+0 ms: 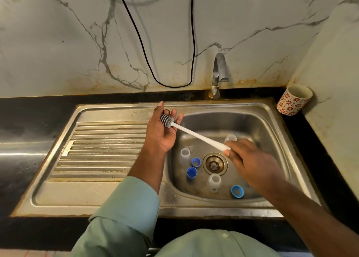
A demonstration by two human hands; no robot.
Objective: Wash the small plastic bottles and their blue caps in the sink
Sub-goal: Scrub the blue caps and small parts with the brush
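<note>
Head view: right hand (250,159) grips the brush (194,134) handle; left hand (163,132), fingers apart, cradles its bristles above the sink (272,132) holding bottles (213,183) and blue caps (237,191).

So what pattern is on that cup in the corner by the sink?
The cup is white with red flower-like motifs, clearest in the head view.

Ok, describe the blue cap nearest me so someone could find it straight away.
Start at the steel sink basin and find its round drain. The blue plastic cap lies at the basin's near edge, right of the drain, open side up, apart from the other caps.
</note>
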